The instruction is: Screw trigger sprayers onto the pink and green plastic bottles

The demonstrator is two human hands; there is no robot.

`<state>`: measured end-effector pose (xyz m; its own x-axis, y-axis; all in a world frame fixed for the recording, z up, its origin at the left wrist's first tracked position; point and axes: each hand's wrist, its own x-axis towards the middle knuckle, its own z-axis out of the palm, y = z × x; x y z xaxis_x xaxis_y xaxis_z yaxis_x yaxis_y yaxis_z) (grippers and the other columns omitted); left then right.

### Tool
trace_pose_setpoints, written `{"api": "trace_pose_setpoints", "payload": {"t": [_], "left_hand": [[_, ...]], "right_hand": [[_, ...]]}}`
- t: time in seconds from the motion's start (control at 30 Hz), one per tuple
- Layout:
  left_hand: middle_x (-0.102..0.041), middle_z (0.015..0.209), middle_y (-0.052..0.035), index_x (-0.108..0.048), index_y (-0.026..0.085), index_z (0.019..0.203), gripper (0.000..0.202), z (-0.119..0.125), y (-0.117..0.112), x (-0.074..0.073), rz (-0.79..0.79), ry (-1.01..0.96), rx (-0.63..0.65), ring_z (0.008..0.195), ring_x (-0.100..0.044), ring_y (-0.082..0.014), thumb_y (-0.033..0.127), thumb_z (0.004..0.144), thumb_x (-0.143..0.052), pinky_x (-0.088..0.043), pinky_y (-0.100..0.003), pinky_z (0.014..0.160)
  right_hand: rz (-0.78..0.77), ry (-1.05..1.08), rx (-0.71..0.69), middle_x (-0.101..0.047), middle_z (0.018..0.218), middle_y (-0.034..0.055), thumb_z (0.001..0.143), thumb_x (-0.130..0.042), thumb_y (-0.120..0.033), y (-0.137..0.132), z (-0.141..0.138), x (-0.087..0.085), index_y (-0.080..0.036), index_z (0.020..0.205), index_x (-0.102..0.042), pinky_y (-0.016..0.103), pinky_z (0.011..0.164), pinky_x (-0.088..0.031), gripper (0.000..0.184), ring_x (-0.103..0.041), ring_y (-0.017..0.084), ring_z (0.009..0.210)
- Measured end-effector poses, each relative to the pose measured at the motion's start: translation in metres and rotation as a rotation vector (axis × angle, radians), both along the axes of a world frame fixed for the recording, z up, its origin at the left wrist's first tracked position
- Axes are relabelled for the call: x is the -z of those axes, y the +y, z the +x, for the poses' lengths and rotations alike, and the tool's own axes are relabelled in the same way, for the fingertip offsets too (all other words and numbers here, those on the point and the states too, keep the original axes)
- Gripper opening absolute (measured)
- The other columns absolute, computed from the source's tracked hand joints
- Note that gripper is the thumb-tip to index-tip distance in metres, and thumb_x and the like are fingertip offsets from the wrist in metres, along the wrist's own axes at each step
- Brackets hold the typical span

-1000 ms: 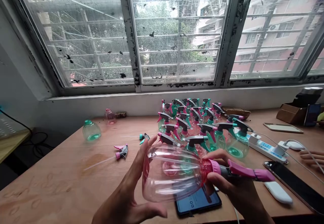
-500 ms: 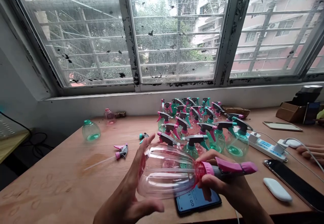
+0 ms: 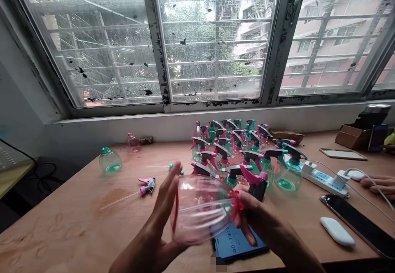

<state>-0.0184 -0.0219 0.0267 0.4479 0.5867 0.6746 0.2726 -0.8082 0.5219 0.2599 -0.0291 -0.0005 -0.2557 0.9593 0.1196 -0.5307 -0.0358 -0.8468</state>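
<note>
A clear pink spray bottle lies sideways in the air between my hands, above the wooden table. My left hand cups its round bottom, fingers curved against the plastic. My right hand grips the neck where the pink and grey trigger head is fitted; the head now points up and away. Beneath the bottle lies a phone with a lit screen. Behind my hands stands a cluster of finished spray bottles with pink and teal heads.
A headless teal bottle and a small pink bottle stand at the left. Two loose trigger heads lie nearby. A power strip, a white case and a dark phone sit right. Another person's hand rests far right.
The trigger head has turned from pointing right to pointing up and away, as my right hand twists it on the neck. The bottle body shifted slightly; my left hand still cups its base.
</note>
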Motion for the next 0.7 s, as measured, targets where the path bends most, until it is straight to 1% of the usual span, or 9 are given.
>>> {"api": "trace_pose_setpoints", "payload": {"t": [0.07,0.1,0.2,0.27,0.33,0.43,0.5,0.6,0.7], "left_hand": [[-0.012,0.197,0.0095,-0.022,0.062,0.18,0.079,-0.002,-0.003,-0.004,0.099,0.035,-0.007,0.182,-0.015,-0.0293,0.019,0.121,-0.053,-0.038,-0.056,0.141],[-0.012,0.197,0.0097,-0.02,0.062,0.18,0.081,-0.002,-0.004,-0.005,0.132,0.048,0.003,0.182,-0.015,-0.0276,0.015,0.121,-0.05,-0.038,-0.054,0.141],[-0.005,0.198,-0.0013,-0.001,0.048,0.186,0.113,-0.005,-0.002,-0.003,0.071,0.017,0.026,0.183,-0.009,-0.0363,0.044,0.106,-0.082,-0.026,-0.06,0.143],[0.005,0.198,-0.0041,-0.004,0.042,0.187,0.135,-0.005,-0.001,0.0,0.001,-0.03,0.004,0.182,-0.002,-0.0447,0.069,0.087,-0.09,-0.019,-0.065,0.142],[0.009,0.198,0.0005,-0.017,0.044,0.186,0.122,-0.005,-0.002,-0.001,0.002,-0.013,-0.032,0.181,0.0,-0.047,0.072,0.089,-0.086,-0.021,-0.067,0.141],[-0.007,0.198,0.0067,-0.028,0.056,0.181,0.078,-0.004,-0.008,-0.006,0.137,0.037,-0.049,0.182,-0.014,-0.0375,0.028,0.118,-0.064,-0.035,-0.064,0.139],[-0.021,0.195,0.0062,-0.031,0.058,0.179,0.083,-0.004,-0.011,-0.009,0.202,0.029,-0.029,0.18,-0.026,-0.0318,0.004,0.118,-0.048,-0.042,-0.059,0.137],[-0.023,0.195,0.0029,-0.017,0.059,0.182,0.097,-0.011,-0.004,-0.009,0.105,-0.009,0.042,0.179,-0.027,-0.0379,0.023,0.113,-0.074,-0.044,-0.062,0.136],[-0.022,0.196,-0.0015,-0.018,0.056,0.183,0.128,-0.019,0.008,-0.004,-0.045,-0.02,0.05,0.175,-0.03,-0.0492,0.053,0.086,-0.101,-0.044,-0.068,0.135]], "right_hand": [[-0.045,0.013,-0.039,-0.079,0.059,0.0034,0.092,-0.092,-0.066,0.003,-0.003,0.003,-0.016,0.075,-0.072,0.014,0.036,-0.039,0.056,-0.057,0.006,0.032],[-0.052,0.017,-0.057,-0.075,0.055,0.0014,0.092,-0.091,-0.067,0.004,-0.004,0.004,-0.016,0.073,-0.072,0.014,0.035,-0.039,0.057,-0.055,0.006,0.031],[-0.004,0.038,-0.042,-0.067,0.048,-0.0034,0.093,-0.092,-0.062,0.0,-0.008,0.003,-0.018,0.078,-0.075,0.016,0.039,-0.045,0.05,-0.056,0.009,0.036],[0.063,0.016,0.008,-0.075,0.055,-0.0018,0.093,-0.095,-0.057,-0.005,-0.007,-0.002,-0.02,0.088,-0.076,0.017,0.046,-0.051,0.043,-0.065,0.011,0.043],[0.104,-0.045,0.067,-0.081,0.06,0.0004,0.092,-0.097,-0.057,-0.01,-0.002,-0.008,-0.02,0.096,-0.075,0.017,0.048,-0.051,0.043,-0.072,0.013,0.049],[0.028,-0.12,0.071,-0.084,0.065,0.0037,0.092,-0.093,-0.067,-0.01,0.006,-0.01,-0.019,0.092,-0.073,0.015,0.039,-0.037,0.052,-0.069,0.012,0.042],[-0.013,-0.095,0.036,-0.083,0.064,0.0045,0.091,-0.09,-0.072,-0.006,0.008,-0.006,-0.019,0.086,-0.071,0.016,0.034,-0.031,0.057,-0.061,0.01,0.033],[0.104,-0.066,0.073,-0.078,0.055,0.0009,0.093,-0.092,-0.067,-0.004,0.007,0.003,-0.02,0.09,-0.073,0.019,0.036,-0.039,0.05,-0.061,0.012,0.034],[0.333,-0.282,0.327,-0.085,0.067,0.0027,0.085,-0.103,-0.053,-0.013,0.006,0.003,-0.025,0.098,-0.083,0.025,0.047,-0.054,0.037,-0.075,0.021,0.053]]}}
